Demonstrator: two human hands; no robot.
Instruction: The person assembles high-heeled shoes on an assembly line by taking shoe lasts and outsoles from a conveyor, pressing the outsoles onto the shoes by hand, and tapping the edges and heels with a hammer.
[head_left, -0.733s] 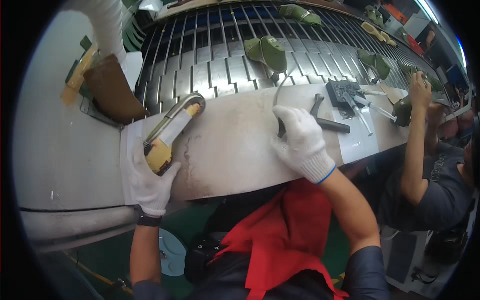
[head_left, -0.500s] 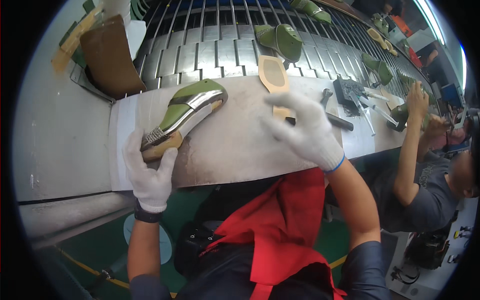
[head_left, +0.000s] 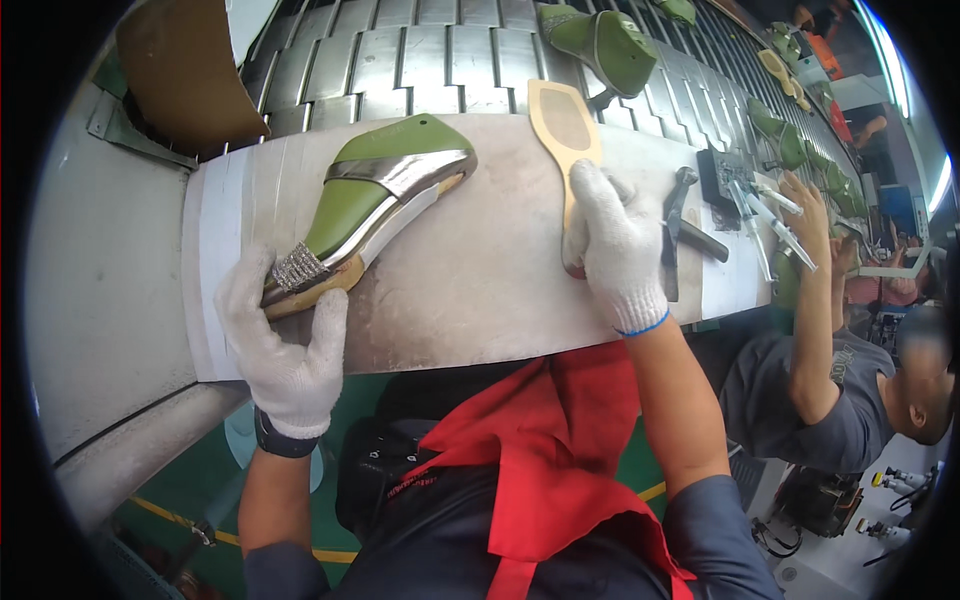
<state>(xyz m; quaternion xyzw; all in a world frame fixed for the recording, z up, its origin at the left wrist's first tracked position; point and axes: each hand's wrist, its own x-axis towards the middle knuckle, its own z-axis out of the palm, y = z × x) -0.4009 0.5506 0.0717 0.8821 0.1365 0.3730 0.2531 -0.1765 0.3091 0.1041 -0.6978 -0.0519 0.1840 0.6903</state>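
A shoe on a green last [head_left: 345,215], with silver straps and a glittery band near the toe, lies tilted on the worktop at left. My left hand [head_left: 285,345], in a white knit glove, grips its toe end, thumb on the near side and fingers on the far side. My right hand [head_left: 618,235], also gloved, is closed on a tan insole [head_left: 543,112] with a darker oval pad. The insole's pad end points away from me; part of its edge is hidden behind the fingers.
Beside my right hand lies a hammer [head_left: 708,243] with a dark handle. Several syringes [head_left: 775,222] rest by a black block [head_left: 725,175]. Beyond the worktop [head_left: 460,270] runs a metal slat conveyor [head_left: 430,65] carrying green lasts [head_left: 622,55]. A co-worker [head_left: 825,390] works at right.
My right hand has come down onto the insole and closed on it. My left hand keeps its grip on the shoe. The view has shifted somewhat.
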